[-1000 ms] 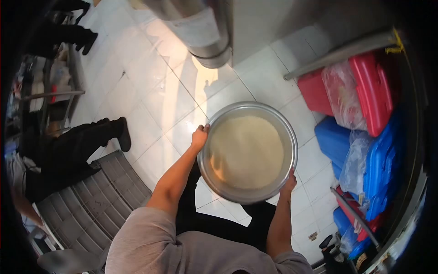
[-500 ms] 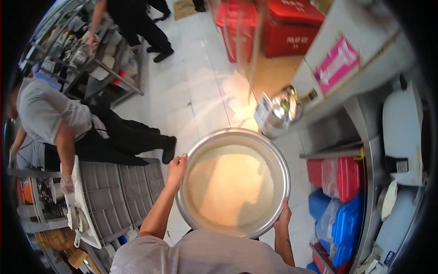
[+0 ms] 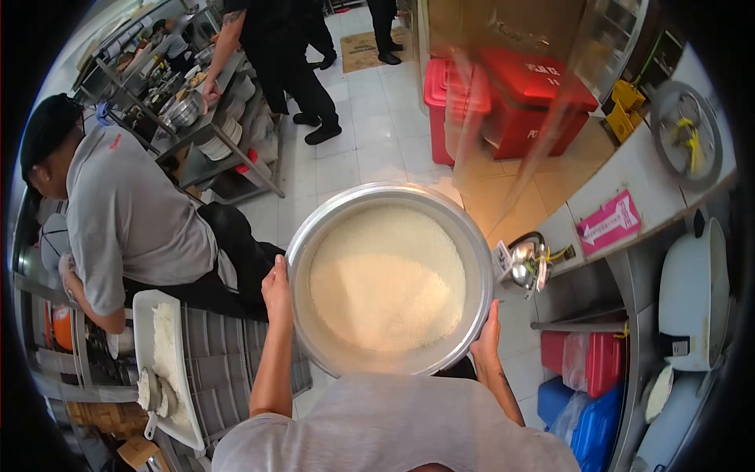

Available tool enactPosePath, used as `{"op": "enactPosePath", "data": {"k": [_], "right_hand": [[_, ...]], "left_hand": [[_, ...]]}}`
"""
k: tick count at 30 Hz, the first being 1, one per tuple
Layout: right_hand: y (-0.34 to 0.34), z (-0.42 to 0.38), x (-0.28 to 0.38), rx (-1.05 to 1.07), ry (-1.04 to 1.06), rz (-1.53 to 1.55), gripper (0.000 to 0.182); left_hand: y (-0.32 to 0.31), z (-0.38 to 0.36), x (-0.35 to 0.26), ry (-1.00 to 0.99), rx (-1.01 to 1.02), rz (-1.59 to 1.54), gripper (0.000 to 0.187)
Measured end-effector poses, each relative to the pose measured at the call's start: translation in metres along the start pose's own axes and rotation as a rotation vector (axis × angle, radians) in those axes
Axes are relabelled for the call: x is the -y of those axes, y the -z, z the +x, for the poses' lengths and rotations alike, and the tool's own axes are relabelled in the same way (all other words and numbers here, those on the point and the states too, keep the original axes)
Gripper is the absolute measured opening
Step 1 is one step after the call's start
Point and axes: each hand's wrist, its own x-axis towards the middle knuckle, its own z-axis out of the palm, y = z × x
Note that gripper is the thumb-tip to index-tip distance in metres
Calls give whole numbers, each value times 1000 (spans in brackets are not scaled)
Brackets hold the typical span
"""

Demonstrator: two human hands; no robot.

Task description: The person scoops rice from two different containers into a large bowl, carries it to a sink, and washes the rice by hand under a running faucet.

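A large round metal pot (image 3: 486,259) is held out in front of my body, its wide mouth facing up. Pale grains that look like uncooked rice (image 3: 385,283) fill its lower part, half lit by warm light. My left hand (image 3: 277,293) grips the pot's left side, thumb up near the rim. On the opposite side my right hand (image 3: 487,334) is closed at the lower right edge. Any handles are hidden by my fingers and the pot wall.
At left, a person in a grey shirt (image 3: 141,212) leans over a counter beside a white tray (image 3: 141,315) with a scoop. Someone in black trousers (image 3: 303,86) stands farther ahead. Red coolers (image 3: 543,102) stand beyond a clear strip curtain. Shelves with blue bins (image 3: 586,425) line the right.
I have moved forward with the pot between both hands. The coolers, pink sign and metal bowl have shifted rightward in view. The grey-shirted person's gloved hand has left the white tray.
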Motion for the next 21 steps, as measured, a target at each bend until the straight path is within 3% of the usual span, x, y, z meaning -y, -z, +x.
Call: {"op": "enactPosePath", "data": {"k": [4, 7, 8, 12, 15, 19, 20, 21], "right_hand": [[-55, 68, 5, -44, -8, 13, 53], [-111, 106, 24, 124, 10, 76, 53], [-123, 122, 28, 42, -16, 3, 54], [-188, 181, 44, 88, -94, -103, 52], [-239, 219, 50, 141, -82, -117, 52], [-313, 279, 51, 21, -84, -132, 55], [-330, 291, 55, 115, -68, -134, 56], [-349, 310, 57, 127, -45, -129, 56]], "left_hand": [[-17, 48, -29, -56, -45, -7, 50], [-31, 83, -65, -48, -71, -8, 51], [-34, 92, -75, -32, -80, -8, 52], [-47, 142, -89, -25, -154, -110, 50], [-59, 196, -84, -37, -201, -143, 48], [-87, 285, -91, 30, -146, -202, 52], [-98, 306, -102, 32, -236, -30, 51], [-110, 334, -112, 31, -209, -86, 51]]}}
